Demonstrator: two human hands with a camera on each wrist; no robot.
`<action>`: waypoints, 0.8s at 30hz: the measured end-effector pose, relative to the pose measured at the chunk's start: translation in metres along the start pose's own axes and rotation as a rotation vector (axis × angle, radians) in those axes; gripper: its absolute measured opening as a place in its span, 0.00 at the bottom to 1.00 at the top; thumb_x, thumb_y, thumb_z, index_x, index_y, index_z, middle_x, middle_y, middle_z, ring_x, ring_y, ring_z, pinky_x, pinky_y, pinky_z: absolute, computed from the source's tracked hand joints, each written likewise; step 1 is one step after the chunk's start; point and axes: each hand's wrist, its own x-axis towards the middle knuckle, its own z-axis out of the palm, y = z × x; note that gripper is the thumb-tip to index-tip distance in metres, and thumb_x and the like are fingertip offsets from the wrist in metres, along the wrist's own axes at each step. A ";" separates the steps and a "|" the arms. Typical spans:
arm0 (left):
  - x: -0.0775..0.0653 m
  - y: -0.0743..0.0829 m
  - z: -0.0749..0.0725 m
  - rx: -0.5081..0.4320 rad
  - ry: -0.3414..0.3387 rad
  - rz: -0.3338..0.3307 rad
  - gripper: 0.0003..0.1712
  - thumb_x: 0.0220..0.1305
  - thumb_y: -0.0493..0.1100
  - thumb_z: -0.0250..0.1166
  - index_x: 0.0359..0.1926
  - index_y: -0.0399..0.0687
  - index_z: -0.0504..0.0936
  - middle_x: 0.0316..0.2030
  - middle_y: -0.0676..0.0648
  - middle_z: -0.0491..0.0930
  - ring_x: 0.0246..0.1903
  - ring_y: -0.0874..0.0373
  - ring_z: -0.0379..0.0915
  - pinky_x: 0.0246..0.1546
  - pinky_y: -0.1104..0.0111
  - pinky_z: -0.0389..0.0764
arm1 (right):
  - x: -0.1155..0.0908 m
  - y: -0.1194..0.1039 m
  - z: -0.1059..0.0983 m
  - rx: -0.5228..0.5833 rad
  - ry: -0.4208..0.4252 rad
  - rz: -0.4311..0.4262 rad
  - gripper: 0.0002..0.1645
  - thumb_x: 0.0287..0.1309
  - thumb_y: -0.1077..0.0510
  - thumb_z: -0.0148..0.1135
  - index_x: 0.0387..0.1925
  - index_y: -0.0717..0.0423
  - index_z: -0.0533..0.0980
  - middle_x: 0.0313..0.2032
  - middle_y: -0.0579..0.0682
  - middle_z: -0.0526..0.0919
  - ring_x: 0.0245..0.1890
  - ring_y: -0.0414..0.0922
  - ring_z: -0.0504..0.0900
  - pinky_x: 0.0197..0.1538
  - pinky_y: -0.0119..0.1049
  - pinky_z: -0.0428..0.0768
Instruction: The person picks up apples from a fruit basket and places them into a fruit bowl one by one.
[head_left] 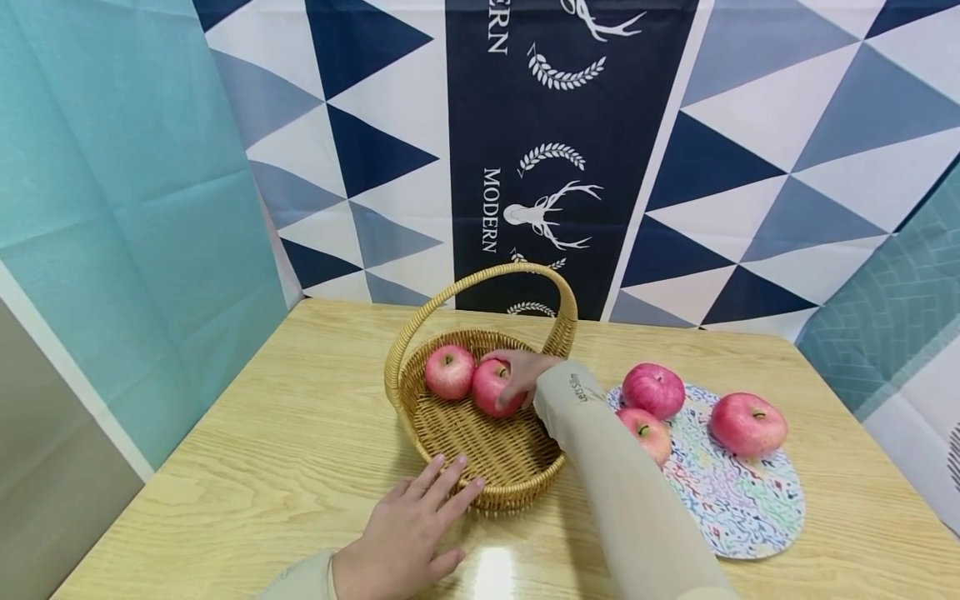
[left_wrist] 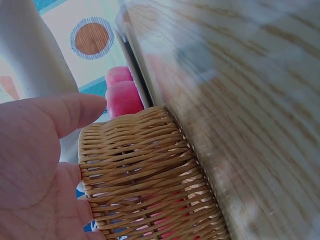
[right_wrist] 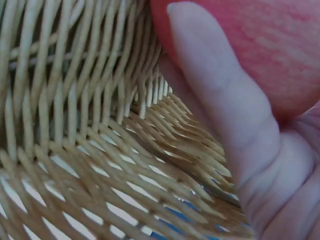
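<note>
A wicker basket with a tall arched handle stands in the middle of the wooden table. Inside it, my right hand grips a red apple, fingers over its top and thumb along its near side. That same apple fills the upper right of the right wrist view, the basket's woven wall beside it. To its left in the basket lies a second apple. My left hand rests its straight, spread fingers on the basket's near rim; in the left wrist view the palm faces the woven side.
Right of the basket lies a round mat with a colourful squiggle pattern. On it sit an upper apple, a right-hand apple and one partly behind my right sleeve. A patterned cloth hangs behind the table.
</note>
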 end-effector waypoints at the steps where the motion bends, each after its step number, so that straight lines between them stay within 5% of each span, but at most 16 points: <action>1: -0.001 0.000 0.000 0.003 -0.003 0.000 0.43 0.59 0.62 0.64 0.71 0.53 0.62 0.69 0.43 0.61 0.66 0.45 0.60 0.47 0.54 0.77 | -0.001 -0.001 0.000 -0.007 -0.006 -0.002 0.51 0.38 0.69 0.71 0.67 0.51 0.62 0.56 0.57 0.68 0.47 0.51 0.74 0.40 0.48 0.82; 24: 0.000 0.001 -0.003 0.013 -0.016 -0.011 0.43 0.59 0.62 0.63 0.71 0.52 0.62 0.70 0.43 0.60 0.67 0.45 0.57 0.48 0.54 0.77 | -0.028 -0.039 -0.018 -0.012 -0.067 0.005 0.50 0.39 0.69 0.69 0.67 0.51 0.60 0.56 0.58 0.67 0.49 0.52 0.73 0.48 0.53 0.78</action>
